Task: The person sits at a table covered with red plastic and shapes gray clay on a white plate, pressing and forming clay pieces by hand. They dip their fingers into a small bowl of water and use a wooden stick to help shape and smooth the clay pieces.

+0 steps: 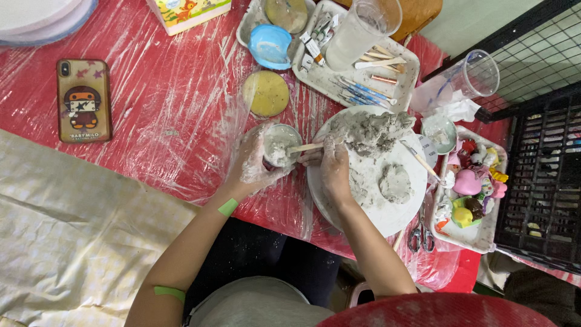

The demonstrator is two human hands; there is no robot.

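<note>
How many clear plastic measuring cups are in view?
2. One tall clear plastic cup stands on the white tool tray at top centre; another clear plastic cup lies tilted right of that tray. Nothing suggests more.

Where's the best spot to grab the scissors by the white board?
Take the scissors by the two finger loops at the near end, coming from the table's front edge. The blades point away, tucked between the round white board and the tray.

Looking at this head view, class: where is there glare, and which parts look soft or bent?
Head view: glare streaks the plastic sheet over the red table; light is even, shadows faint. The left hand and right hand by the small bowl are sharp enough. The crate at the right edge looks bowed by the wide lens.
</note>
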